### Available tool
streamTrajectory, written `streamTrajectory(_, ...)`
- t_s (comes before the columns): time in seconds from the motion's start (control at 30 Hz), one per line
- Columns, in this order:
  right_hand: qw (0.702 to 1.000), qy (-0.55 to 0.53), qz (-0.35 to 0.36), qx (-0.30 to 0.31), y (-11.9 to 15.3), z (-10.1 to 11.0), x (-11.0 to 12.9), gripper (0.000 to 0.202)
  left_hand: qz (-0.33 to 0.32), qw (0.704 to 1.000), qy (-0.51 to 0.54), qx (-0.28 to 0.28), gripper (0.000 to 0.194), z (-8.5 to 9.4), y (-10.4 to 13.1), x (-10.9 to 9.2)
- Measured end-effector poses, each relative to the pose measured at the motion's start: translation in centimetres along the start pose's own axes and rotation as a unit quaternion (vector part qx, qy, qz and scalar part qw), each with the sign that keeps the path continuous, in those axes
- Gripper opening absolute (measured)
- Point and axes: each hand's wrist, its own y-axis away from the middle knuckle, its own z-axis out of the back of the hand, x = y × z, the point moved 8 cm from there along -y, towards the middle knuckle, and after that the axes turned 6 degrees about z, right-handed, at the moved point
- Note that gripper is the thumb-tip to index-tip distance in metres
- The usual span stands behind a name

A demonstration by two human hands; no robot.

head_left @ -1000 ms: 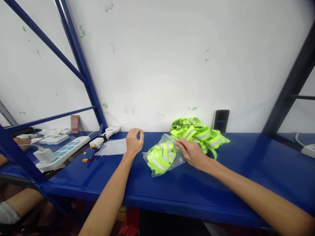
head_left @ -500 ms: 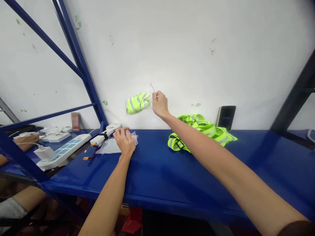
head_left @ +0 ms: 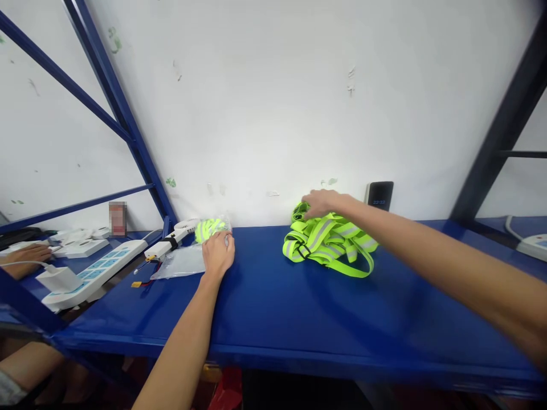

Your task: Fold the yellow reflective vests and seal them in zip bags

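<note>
My left hand (head_left: 219,251) is at the left of the blue table, its fingers curled down on the edge of a flat clear plastic bag (head_left: 182,263). Just behind its fingertips lies a clear bag with a folded yellow-green reflective strap (head_left: 207,229) inside. At the back of the table my right hand (head_left: 323,203) reaches over a loose heap of yellow-green straps (head_left: 333,242) with grey reflective bands and a black buckle. Its fingers are bent around the upper part of the heap, beside a coiled end; the fingertips are partly hidden.
A dark device with a lit display (head_left: 380,195) leans against the wall behind the heap. To the left are a white fan (head_left: 187,225), a white box with wires (head_left: 160,249) and a power strip (head_left: 100,271). Another person's hand (head_left: 28,257) rests beyond the blue frame post (head_left: 141,154).
The bagged strap has gone from my raised right hand to the table by my left hand. My right hand has moved right and down onto the strap heap, which has shifted shape.
</note>
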Motion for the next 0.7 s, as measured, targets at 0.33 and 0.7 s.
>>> streamTrajectory(0.33,0.993,-0.018,0.113,0.038,2.1,-3.1,-2.6,0.046,-0.023,0.997,-0.030,0.071,0.026,-1.1,0.5,-1.2)
streamTrajectory(0.7,0.977,-0.027,0.087,-0.193,0.5,8.2,-2.8,0.045,-0.142,0.987,-0.025,0.067,0.021,-0.3,3.3,-8.5)
